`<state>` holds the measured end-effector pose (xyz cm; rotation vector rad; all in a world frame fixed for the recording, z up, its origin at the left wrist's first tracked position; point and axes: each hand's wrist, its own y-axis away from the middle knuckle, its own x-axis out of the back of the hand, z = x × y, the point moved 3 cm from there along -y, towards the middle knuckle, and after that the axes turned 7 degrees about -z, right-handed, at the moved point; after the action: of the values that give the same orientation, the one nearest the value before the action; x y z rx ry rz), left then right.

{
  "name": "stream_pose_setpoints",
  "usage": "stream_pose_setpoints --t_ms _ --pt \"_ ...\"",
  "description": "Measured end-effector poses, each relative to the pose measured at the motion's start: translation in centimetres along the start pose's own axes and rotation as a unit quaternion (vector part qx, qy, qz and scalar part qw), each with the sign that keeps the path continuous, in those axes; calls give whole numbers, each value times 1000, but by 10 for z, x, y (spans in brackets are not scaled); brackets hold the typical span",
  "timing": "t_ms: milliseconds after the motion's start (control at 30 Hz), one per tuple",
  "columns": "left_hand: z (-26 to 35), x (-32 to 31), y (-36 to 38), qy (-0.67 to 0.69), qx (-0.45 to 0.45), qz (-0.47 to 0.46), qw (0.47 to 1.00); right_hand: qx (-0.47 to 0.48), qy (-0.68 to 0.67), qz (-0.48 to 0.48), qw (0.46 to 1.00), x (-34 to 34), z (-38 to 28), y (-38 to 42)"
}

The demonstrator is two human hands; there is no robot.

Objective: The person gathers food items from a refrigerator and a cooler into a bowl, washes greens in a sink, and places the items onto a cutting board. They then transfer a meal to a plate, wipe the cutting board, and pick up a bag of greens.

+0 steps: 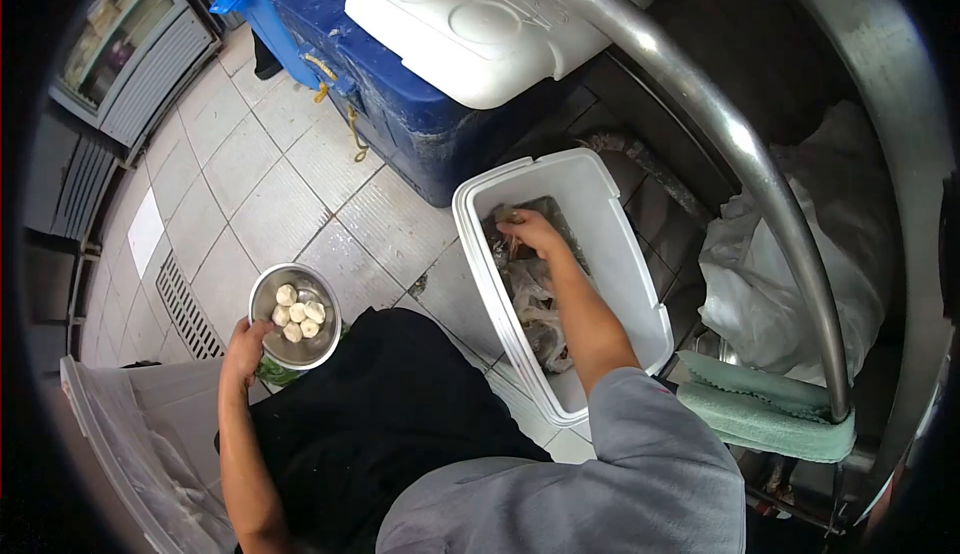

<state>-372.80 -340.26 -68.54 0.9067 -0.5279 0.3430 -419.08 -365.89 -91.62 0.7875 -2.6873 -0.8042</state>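
Observation:
My left hand (245,346) grips the rim of a small steel bowl (268,299) that holds several pale round dumplings (298,313). My right hand (530,231) reaches down into an open white foam cooler box (640,284) on the floor. Its fingers are curled around something among the clear plastic bags of dark food (535,304) inside; what it grips is hidden. The grey sleeve of my right arm crosses the box's near end.
A blue cooler (400,104) with a white lid (470,24) stands behind the white box. A curved steel rail (740,144) runs overhead at right, with a green cloth (760,404) and white plastic bags (780,274) nearby. A floor drain grate (185,304) lies left.

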Motion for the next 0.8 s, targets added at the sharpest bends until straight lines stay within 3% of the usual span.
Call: stream_pose_setpoints --t_ms 33,100,200,300,400,700,800 --pt "2 -2 -2 19 -12 -24 999 -1 2 3 1000 5 -6 12" --pt "-5 -4 -16 37 -21 -48 998 24 -235 34 971 18 -18 35" --pt "10 -10 -13 60 -27 -56 996 71 -306 62 947 35 -27 53" --pt "11 -11 -18 68 -30 -46 996 125 -325 44 936 52 -23 58" --pt "-1 -10 -37 87 -36 -61 994 122 -252 122 952 61 -24 66" --pt "0 -9 -28 83 -24 -46 995 36 -331 118 936 64 -13 84" --pt "6 -10 -25 77 -20 -51 996 64 -332 115 934 66 -22 97"
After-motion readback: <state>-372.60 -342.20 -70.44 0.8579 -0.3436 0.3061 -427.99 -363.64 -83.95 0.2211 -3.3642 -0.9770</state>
